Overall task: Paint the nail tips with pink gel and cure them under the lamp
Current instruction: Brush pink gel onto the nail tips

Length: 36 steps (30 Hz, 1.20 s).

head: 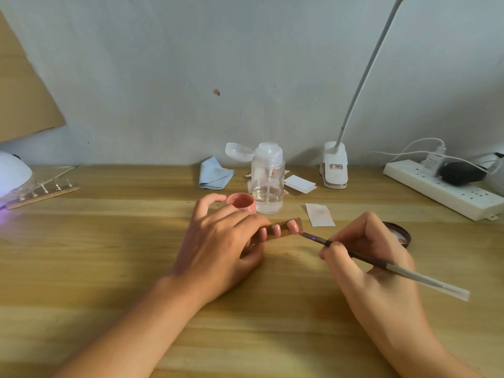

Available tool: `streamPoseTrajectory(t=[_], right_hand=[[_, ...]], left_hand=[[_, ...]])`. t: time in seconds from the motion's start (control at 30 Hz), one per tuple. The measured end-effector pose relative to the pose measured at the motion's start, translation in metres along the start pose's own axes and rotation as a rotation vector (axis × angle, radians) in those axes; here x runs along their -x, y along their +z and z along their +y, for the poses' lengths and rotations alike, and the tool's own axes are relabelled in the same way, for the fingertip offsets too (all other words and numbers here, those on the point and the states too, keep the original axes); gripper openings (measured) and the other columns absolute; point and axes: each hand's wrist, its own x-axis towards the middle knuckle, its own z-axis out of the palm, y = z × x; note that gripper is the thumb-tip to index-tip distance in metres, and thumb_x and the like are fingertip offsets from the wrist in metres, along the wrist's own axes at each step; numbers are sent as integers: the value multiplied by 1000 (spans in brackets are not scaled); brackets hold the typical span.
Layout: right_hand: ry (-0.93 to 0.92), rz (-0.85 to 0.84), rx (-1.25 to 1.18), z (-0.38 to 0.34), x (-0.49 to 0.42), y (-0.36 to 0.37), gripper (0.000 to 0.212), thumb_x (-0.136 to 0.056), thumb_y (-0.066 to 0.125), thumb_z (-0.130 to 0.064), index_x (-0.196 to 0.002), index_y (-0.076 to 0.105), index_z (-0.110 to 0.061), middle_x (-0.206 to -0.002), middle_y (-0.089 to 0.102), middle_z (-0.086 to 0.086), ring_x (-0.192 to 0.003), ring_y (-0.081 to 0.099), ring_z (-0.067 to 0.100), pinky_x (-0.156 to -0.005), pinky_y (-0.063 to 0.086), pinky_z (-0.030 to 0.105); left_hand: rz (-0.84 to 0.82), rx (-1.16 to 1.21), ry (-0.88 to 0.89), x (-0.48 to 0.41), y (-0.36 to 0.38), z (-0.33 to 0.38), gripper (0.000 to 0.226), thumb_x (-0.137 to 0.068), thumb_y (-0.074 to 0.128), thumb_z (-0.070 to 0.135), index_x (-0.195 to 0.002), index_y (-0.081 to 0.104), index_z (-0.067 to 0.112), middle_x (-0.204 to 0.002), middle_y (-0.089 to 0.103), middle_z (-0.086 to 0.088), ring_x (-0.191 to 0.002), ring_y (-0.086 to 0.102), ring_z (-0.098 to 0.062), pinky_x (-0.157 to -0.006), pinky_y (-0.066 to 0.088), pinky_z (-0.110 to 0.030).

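Centrally on the worktop point(109, 241), pink nail tips point(293, 227) sat on a wooden strip point(299, 223), which the left hand point(218, 241) gripped. The right hand point(365, 249) pinched the brush point(381, 264), bristles at the rightmost tip. The open gel jar point(242, 202) stood just beyond the left hand, and the curing lamp point(12, 170) at far left.

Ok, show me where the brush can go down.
Bare table left of the left hand, and the near patch between the forearms. Crowded behind the hands: jar, bottle, wipes, and the lid by the right hand.
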Motion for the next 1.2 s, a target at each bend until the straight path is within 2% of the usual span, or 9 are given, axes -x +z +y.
streamPoseTrajectory(t=[0.23, 0.33, 0.43, 0.5, 0.6, 0.73, 0.93, 1.07, 1.2], right_hand=[[-71, -10, -38, -9, 2, -4, 8, -76, 57, -22, -75, 54, -15, -67, 62, 7, -65, 59, 23, -59, 48, 40], [-172, -36, -17, -13, 7, -3, 12, -79, 53, -30, -86, 53, -21, -68, 60, 3, -66, 60, 22, -60, 48, 38], [-285, -36, 94, -16, 9, 0, 5, -82, 56, -31, -87, 54, -31, -75, 65, -8, -74, 62, 15, -71, 48, 33], [-331, -29, 126, -17, 10, 1, 7, -80, 60, -31, -86, 56, -31, -79, 66, -11, -76, 63, 10, -76, 49, 36], [-334, -46, 98, -16, 12, 0, 11, -77, 60, -28, -86, 55, -33, -83, 68, -12, -81, 65, 15, -75, 51, 40], [-314, -32, 75, -14, 15, 0, 7, -76, 58, -28, -81, 54, -28, -75, 67, -8, -82, 65, 24, -83, 47, 23], [-302, 2, 103, -16, 16, 1, 7, -73, 56, -29, -78, 51, -28, -71, 62, -9, -81, 62, 28, -82, 45, 16], [-269, 46, 55, -16, 16, -3, 9, -80, 51, -34, -89, 50, -35, -82, 61, -6, -90, 60, 31, -75, 49, 45], [-315, 62, 112, -16, 11, -2, 12, -83, 52, -30, -94, 53, -31, -88, 62, -10, -91, 60, 16, -83, 46, 44]], left_hand=[[27, -8, 5, 0, 3, -1, 13, -81, 68, 22, -91, 73, 29, -81, 70, 15, -77, 64, -14, -102, 41, -45], [58, -19, 12, 0, 4, 0, 13, -84, 65, 22, -93, 73, 28, -86, 72, 14, -83, 65, -13, -104, 41, -44], [68, -42, 19, 0, 5, 0, 14, -83, 68, 24, -95, 73, 27, -91, 74, 12, -88, 68, -14, -104, 41, -42], [71, -52, 31, 0, 5, 0, 15, -83, 68, 25, -97, 73, 26, -93, 74, 11, -89, 68, -15, -104, 41, -43], [90, -45, 41, -1, 4, 1, 16, -83, 67, 23, -97, 74, 25, -94, 74, 11, -90, 68, -17, -102, 42, -43], [101, -20, 52, -1, 2, 2, 18, -82, 68, 20, -98, 74, 24, -100, 71, 9, -103, 68, -17, -103, 41, -43], [126, -16, 65, -1, 1, 3, 19, -79, 73, 19, -98, 74, 23, -98, 70, 7, -100, 68, -18, -102, 41, -43], [124, -15, 35, -1, 2, 3, 19, -79, 78, 22, -98, 74, 23, -96, 71, 7, -97, 69, -17, -102, 43, -45], [82, 9, 31, 0, 0, 1, 18, -82, 73, 28, -99, 71, 27, -93, 67, 11, -92, 65, -12, -104, 40, -47]])
